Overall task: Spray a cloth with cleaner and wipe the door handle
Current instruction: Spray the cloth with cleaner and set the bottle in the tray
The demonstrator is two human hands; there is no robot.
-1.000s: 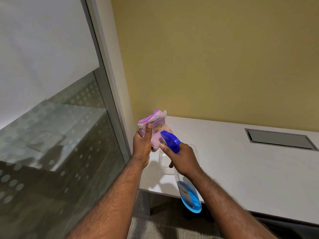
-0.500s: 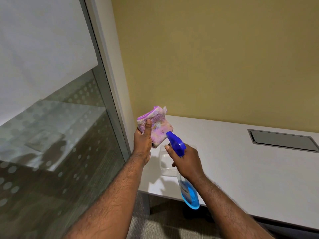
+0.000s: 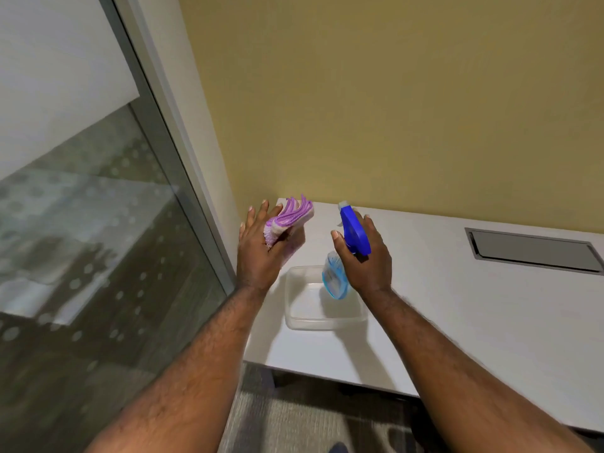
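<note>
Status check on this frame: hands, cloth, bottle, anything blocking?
Left hand holds folded pink cloth. Right hand grips spray bottle above clear tub on desk. Door handle not in view. No obstruction.

Two bare forearms, sleeveless to the frame's lower edge and covered in fine dark hair, ended in ringless hands, the left hand (image 3: 261, 253) and right hand (image 3: 367, 256) wearing no gloves.
</note>
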